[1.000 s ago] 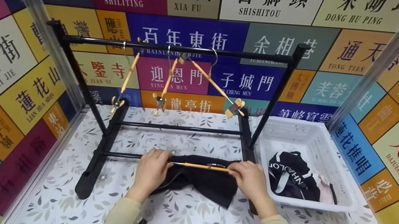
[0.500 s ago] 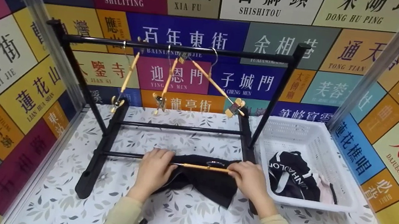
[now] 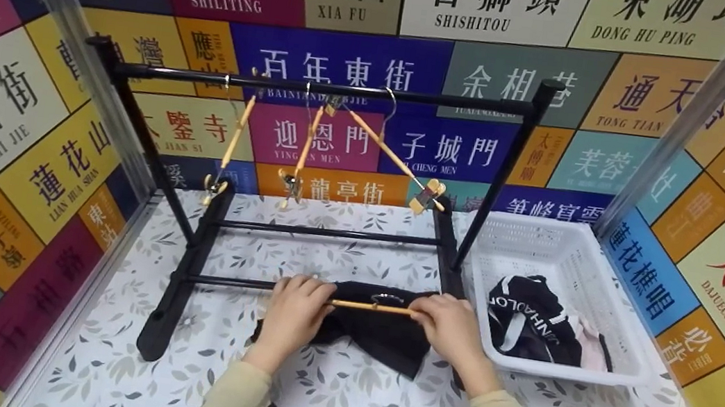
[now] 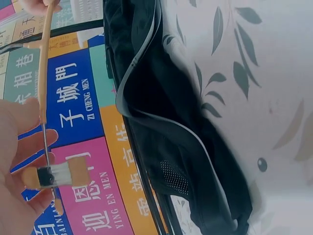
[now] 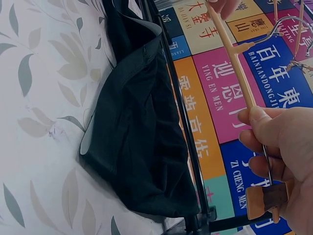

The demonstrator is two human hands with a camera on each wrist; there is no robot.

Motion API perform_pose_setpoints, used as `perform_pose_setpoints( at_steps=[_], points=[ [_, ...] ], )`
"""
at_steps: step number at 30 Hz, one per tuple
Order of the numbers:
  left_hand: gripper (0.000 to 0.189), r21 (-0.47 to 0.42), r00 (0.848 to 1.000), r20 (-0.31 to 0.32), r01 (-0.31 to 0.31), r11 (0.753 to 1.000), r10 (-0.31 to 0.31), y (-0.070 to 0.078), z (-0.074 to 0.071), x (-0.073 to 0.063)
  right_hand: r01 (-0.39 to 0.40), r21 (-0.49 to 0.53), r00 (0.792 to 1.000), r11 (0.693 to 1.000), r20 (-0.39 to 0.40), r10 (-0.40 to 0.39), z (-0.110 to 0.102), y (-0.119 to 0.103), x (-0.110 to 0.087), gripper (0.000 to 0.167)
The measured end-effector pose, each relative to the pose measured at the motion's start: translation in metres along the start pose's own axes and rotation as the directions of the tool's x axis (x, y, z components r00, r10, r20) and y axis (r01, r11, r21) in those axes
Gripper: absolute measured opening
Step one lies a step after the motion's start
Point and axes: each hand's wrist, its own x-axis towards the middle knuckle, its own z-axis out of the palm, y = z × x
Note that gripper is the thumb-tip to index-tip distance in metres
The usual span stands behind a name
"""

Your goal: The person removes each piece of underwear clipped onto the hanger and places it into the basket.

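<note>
My left hand (image 3: pixel 297 314) and right hand (image 3: pixel 451 331) hold a wooden clip hanger (image 3: pixel 373 307) level between them, one near each end. Its metal hook (image 3: pixel 385 298) shows behind the bar. In the left wrist view, the left thumb lies on the bar beside a clip (image 4: pixel 56 175); the right wrist view has the right thumb and fingers pinching the bar above the other clip (image 5: pixel 266 198). Under the hanger, a black garment (image 3: pixel 379 342) lies on the table at the rack's front bar, its light-edged opening (image 4: pixel 168 120) gaping. The hanger's clips bear no cloth.
Around the garment stands a black rack (image 3: pixel 190 237); three more clip hangers, one of them a slanted hanger (image 3: pixel 384 143), hang from its top rail (image 3: pixel 446 102). A white basket (image 3: pixel 625 336) with black and pink clothes (image 3: pixel 533 320) stands at the right. Printed walls enclose the table.
My left hand has slid to the right, closer to the right hand, and the garment's left edge now shows beside it. The right hand has barely moved.
</note>
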Motion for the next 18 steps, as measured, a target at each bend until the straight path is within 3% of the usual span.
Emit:
perform_pose_setpoints(
  at_steps=[8, 18],
  points=[
    [0.019, -0.027, 0.999, -0.032, -0.009, 1.0, 0.008, 0.0022, 0.0027, -0.0025, 0.021, 0.012, 1.0, 1.0, -0.022, -0.021, 0.0024, 0.0012, -0.0002, 0.007],
    [0.006, -0.069, 0.999, -0.048, -0.02, 0.997, 0.016, 0.0005, 0.0031, -0.0039, 0.028, 0.017, 1.0, 0.999, 0.005, -0.028, 0.0047, 0.0028, -0.0006, 0.005]
  ],
)
